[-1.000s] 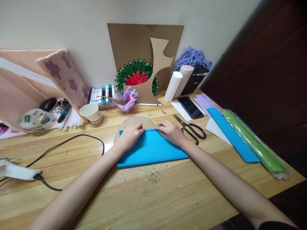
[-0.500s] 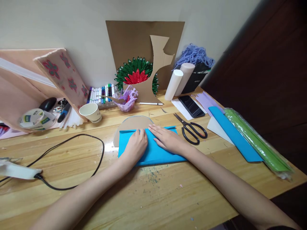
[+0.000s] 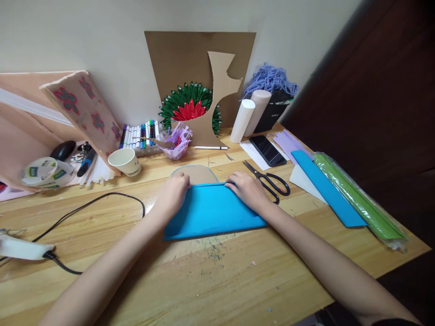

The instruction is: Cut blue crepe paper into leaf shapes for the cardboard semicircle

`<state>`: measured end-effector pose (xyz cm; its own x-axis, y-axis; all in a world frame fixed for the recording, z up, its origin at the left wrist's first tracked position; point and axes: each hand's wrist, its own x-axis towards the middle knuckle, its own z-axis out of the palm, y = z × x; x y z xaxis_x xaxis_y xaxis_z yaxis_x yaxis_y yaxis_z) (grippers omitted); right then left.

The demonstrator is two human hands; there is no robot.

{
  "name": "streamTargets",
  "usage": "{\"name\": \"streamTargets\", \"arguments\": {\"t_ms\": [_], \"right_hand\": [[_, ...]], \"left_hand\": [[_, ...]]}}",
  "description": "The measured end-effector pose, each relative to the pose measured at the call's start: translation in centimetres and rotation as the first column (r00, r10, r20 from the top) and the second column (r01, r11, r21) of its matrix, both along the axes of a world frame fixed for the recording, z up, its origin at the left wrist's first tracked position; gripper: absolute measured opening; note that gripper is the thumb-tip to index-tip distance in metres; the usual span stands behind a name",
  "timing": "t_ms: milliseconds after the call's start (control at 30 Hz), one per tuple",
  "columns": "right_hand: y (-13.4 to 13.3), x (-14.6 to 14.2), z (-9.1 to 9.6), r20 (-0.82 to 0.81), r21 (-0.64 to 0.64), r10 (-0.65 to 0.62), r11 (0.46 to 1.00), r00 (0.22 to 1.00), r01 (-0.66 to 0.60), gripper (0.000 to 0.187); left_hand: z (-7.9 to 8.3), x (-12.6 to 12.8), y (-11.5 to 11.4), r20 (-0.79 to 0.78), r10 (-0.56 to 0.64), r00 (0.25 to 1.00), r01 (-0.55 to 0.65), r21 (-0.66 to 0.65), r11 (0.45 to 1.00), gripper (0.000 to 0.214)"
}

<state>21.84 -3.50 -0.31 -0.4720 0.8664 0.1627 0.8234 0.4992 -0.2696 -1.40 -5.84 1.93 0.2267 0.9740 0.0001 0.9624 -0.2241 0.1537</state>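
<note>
Now left hand [image 3: 173, 194] and right hand [image 3: 248, 191] pinch blue paper [image 3: 212, 212] at its far edge, scissors [image 3: 272, 183] beside.

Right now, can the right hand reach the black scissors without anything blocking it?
Probably yes. The right hand rests on the blue paper, and the scissors lie just beside it, with nothing between them.

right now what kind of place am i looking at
Probably a home craft desk: a wooden table against a wall, with markers, scissors and a cardboard cutout, and the left hand and right hand on blue paper.
</note>
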Motion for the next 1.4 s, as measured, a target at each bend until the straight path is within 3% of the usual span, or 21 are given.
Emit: {"name": "streamTargets", "arguments": {"t_ms": [67, 133, 367, 500, 600, 667, 733, 767, 833, 867, 900, 967, 1033, 1100, 1167, 1267, 1400], "right_hand": [[0.6, 0.0, 0.0, -0.132, -0.082, -0.007, 0.997, 0.991, -0.004, 0.007], [0.9, 0.1, 0.0, -0.229, -0.182, -0.018, 0.983, 0.973, -0.025, 0.008], [0.7, -0.1, -0.4, -0.372, -0.347, -0.078, 0.936, 0.925, -0.061, 0.015], [0.5, 0.0, 0.4, -0.317, -0.419, -0.103, 0.907, 0.943, -0.041, 0.014], [0.2, 0.5, 3.1, -0.294, -0.216, 0.025, 0.972, 0.956, -0.092, 0.014], [-0.3, 1.0, 5.7, -0.294, 0.119, 0.138, 0.987, 0.946, -0.107, 0.014], [-1.0, 1.4, 8.0, -0.336, 0.453, 0.168, 0.892, 0.927, 0.002, 0.014], [-1.5, 1.6, 8.7, -0.341, 0.552, 0.184, 0.833, 0.922, 0.038, 0.013], [-2.3, 1.8, 8.8, -0.304, 0.645, 0.231, 0.764, 0.924, 0.021, 0.013], [-2.6, 1.7, 8.2, -0.266, 0.656, 0.264, 0.754, 0.927, -0.027, 0.013], [-2.9, 1.6, 7.2, -0.216, 0.635, 0.301, 0.766, 0.929, -0.101, 0.014], [-3.2, 1.1, 4.5, -0.136, 0.517, 0.353, 0.822, 0.926, -0.238, 0.017], [-3.2, 0.6, 1.8, -0.141, 0.361, 0.365, 0.885, 0.920, -0.295, 0.021], [-3.1, 0.2, -0.1, -0.199, 0.204, 0.336, 0.933, 0.921, -0.296, 0.020], [-3.0, 0.0, -0.9, -0.267, 0.062, 0.295, 0.955, 0.917, -0.290, 0.016], [-2.7, 0.0, -1.0, -0.380, -0.118, 0.192, 0.960, 0.905, -0.253, 0.015], [-2.6, -0.1, -1.0, -0.445, -0.254, 0.017, 0.956, 0.895, -0.144, 0.010]], "left_hand": [[-0.6, -0.9, 0.8, 0.232, -0.049, 0.972, 0.057, -0.029, 0.998, 0.010], [-1.1, -1.5, 1.5, 0.311, -0.073, 0.947, 0.096, -0.061, 0.993, 0.008], [-1.4, -1.9, 1.6, 0.298, -0.196, 0.934, 0.231, -0.087, 0.969, 0.011], [0.0, -1.2, 0.9, 0.177, -0.289, 0.941, 0.290, 0.024, 0.957, 0.015], [2.9, -0.4, 0.2, -0.014, -0.303, 0.953, 0.300, 0.199, 0.933, 0.017], [5.5, -0.1, -0.4, -0.111, -0.271, 0.956, 0.293, 0.388, 0.874, 0.021], [7.7, -0.2, -1.4, -0.122, -0.261, 0.957, 0.282, 0.586, 0.759, 0.019], [8.5, -0.4, -2.0, -0.130, -0.266, 0.955, 0.282, 0.672, 0.685, 0.018], [8.7, -0.9, -3.4, -0.190, -0.297, 0.936, 0.339, 0.716, 0.611, 0.018], [8.1, -1.2, -4.0, -0.229, -0.316, 0.921, 0.382, 0.694, 0.610, 0.018], [7.2, -1.5, -4.6, -0.262, -0.336, 0.905, 0.423, 0.644, 0.637, 0.018], [4.6, -1.8, -5.5, -0.249, -0.356, 0.901, 0.434, 0.489, 0.757, 0.018], [1.9, -1.9, -5.9, -0.152, -0.329, 0.932, 0.362, 0.333, 0.871, 0.021], [-0.1, -1.7, -6.1, -0.008, -0.255, 0.967, 0.251, 0.225, 0.942, 0.022], [-1.2, -1.6, -6.1, 0.151, -0.174, 0.973, 0.155, 0.129, 0.979, 0.020], [-1.4, -1.7, -6.0, 0.359, -0.067, 0.931, 0.075, -0.009, 0.997, 0.017], [-1.1, -1.9, -5.6, 0.452, 0.080, 0.888, -0.018, -0.141, 0.990, 0.017]]}}
